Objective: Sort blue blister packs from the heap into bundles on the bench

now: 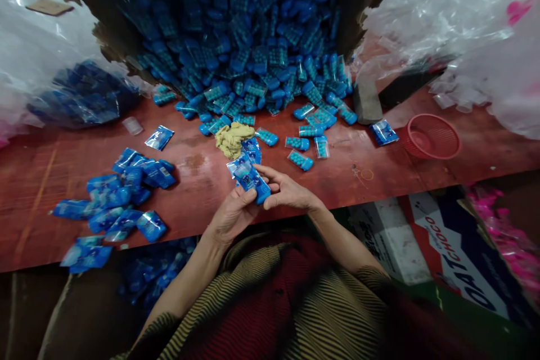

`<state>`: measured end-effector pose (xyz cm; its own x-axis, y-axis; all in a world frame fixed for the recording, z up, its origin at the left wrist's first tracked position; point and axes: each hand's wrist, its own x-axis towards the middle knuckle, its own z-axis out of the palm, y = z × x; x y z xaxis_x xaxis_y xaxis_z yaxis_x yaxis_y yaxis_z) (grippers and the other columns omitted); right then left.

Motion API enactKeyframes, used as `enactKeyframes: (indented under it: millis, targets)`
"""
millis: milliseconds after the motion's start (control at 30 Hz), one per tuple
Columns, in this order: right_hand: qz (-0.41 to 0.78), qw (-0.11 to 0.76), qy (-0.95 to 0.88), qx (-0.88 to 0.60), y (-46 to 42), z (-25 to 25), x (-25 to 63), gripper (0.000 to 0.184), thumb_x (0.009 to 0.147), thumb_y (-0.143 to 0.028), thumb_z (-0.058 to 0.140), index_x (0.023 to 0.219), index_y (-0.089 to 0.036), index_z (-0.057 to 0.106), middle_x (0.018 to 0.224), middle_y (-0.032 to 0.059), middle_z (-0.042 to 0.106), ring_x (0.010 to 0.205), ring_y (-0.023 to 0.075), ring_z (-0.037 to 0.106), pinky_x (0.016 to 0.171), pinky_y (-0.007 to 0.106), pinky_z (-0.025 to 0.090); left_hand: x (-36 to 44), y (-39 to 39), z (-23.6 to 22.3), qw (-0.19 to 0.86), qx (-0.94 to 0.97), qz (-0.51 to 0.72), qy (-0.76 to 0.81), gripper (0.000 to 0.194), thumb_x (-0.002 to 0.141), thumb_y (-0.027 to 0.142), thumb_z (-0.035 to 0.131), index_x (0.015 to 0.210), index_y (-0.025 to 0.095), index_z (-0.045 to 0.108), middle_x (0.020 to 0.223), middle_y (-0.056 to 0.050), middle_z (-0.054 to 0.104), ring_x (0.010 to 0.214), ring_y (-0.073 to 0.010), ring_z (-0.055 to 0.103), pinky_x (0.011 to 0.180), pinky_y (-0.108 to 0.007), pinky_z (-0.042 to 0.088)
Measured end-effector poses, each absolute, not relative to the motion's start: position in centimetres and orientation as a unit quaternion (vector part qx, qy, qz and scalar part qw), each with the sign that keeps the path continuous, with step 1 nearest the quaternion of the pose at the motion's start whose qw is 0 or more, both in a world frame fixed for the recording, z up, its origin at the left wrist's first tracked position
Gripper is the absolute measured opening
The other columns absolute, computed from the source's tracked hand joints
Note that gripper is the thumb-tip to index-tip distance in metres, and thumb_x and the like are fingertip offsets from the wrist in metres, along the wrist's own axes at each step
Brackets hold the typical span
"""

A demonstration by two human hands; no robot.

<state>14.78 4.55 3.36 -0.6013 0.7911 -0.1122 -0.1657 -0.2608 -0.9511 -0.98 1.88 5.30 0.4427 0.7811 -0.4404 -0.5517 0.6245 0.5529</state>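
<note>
Between my two hands, over the table's front edge, is a blue printed packet (250,179). My left hand (236,208) grips its lower end with the thumb on top. From the other side my right hand (287,190) pinches it along the edge. Just beyond the packet lie a crumpled yellow cloth (233,138) and more flat blue sachets (252,149). Several small clear containers (300,160) with blue caps and blue beads inside lie loose to the right. On the left sits a heap of blue packets (122,191).
A large pile of capped containers (253,62) spills from an open carton at the back. To the right stand a grey block (367,101) and a red plastic basket (432,138), with a blue sachet (383,132) beside them. Clear plastic bags (422,11) flank the table (337,188).
</note>
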Motion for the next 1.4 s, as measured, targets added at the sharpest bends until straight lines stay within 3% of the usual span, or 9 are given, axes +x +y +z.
enactKeyframes:
  millis: [167,333,533,700,833,1000,1233,1400]
  targets:
    - [0.725,0.309,-0.540,-0.295,4.9,4.4,15.1,0.083,0.065,-0.023,0.075,0.139,-0.027,0.037,0.108,-0.0015,0.059,0.086,0.0111,0.058,0.083,0.026,0.049,-0.9,2.0,5.5,0.829,0.163,0.408,0.346,0.036,0.064,0.025,0.076,0.098,0.016,0.067,0.086,-0.007,0.073,0.099,-0.0258,0.065,0.086,-0.034,0.051]
    - [0.758,0.294,-0.523,-0.257,5.0,4.5,15.3,0.089,0.065,-0.018,0.075,0.142,-0.030,0.031,0.109,-0.0004,0.060,0.091,0.0125,0.058,0.083,0.027,0.049,-0.5,1.5,5.4,0.816,0.173,0.421,0.357,0.035,0.061,0.030,0.080,0.092,0.017,0.069,0.082,-0.007,0.073,0.091,-0.0240,0.067,0.083,-0.033,0.052]
    - [0.783,0.307,-0.484,-0.239,4.6,4.1,15.4,0.089,0.061,-0.016,0.077,0.139,-0.029,0.036,0.122,0.0016,0.057,0.107,0.0148,0.055,0.091,0.027,0.046,0.4,0.5,5.3,0.801,0.187,0.439,0.363,0.035,0.062,0.032,0.079,0.091,0.017,0.069,0.079,-0.006,0.073,0.095,-0.0235,0.066,0.087,-0.032,0.051]
    - [0.778,0.303,-0.484,-0.260,4.4,4.5,15.7,0.085,0.064,-0.013,0.074,0.139,-0.030,0.037,0.113,-0.0005,0.059,0.087,0.0097,0.059,0.083,0.025,0.049,0.2,0.6,5.7,0.807,0.179,0.426,0.367,0.038,0.067,0.028,0.076,0.101,0.017,0.066,0.087,-0.007,0.073,0.098,-0.0233,0.065,0.088,-0.032,0.050]
    - [0.765,0.293,-0.511,-0.261,4.4,4.5,15.4,0.081,0.068,-0.015,0.071,0.139,-0.030,0.036,0.098,-0.0036,0.060,0.072,0.0062,0.055,0.074,0.022,0.049,-0.1,0.9,5.8,0.810,0.176,0.422,0.369,0.034,0.064,0.030,0.078,0.093,0.016,0.068,0.081,-0.007,0.073,0.094,-0.0239,0.066,0.086,-0.033,0.051]
    - [0.765,0.332,-0.485,-0.265,4.0,4.1,14.7,0.083,0.065,-0.013,0.073,0.138,-0.028,0.037,0.096,-0.0029,0.061,0.079,0.0080,0.056,0.077,0.022,0.049,0.4,0.6,5.5,0.773,0.179,0.460,0.398,0.036,0.061,0.037,0.079,0.087,0.015,0.069,0.074,-0.004,0.071,0.082,-0.0191,0.068,0.077,-0.027,0.053]
    - [0.744,0.363,-0.476,-0.296,3.7,3.6,14.4,0.083,0.064,-0.014,0.074,0.138,-0.027,0.038,0.091,-0.0029,0.063,0.074,0.0089,0.059,0.071,0.023,0.051,1.1,0.4,5.2,0.750,0.171,0.488,0.413,0.041,0.061,0.038,0.079,0.093,0.016,0.067,0.087,-0.006,0.071,0.096,-0.0226,0.065,0.086,-0.033,0.051]
    - [0.753,0.364,-0.454,-0.307,3.8,3.5,14.9,0.076,0.065,-0.015,0.072,0.134,-0.028,0.043,0.101,-0.0002,0.062,0.080,0.0089,0.058,0.071,0.022,0.050,0.3,0.5,5.3,0.778,0.179,0.449,0.401,0.036,0.067,0.033,0.076,0.098,0.017,0.067,0.090,-0.006,0.072,0.096,-0.0221,0.065,0.089,-0.035,0.050]
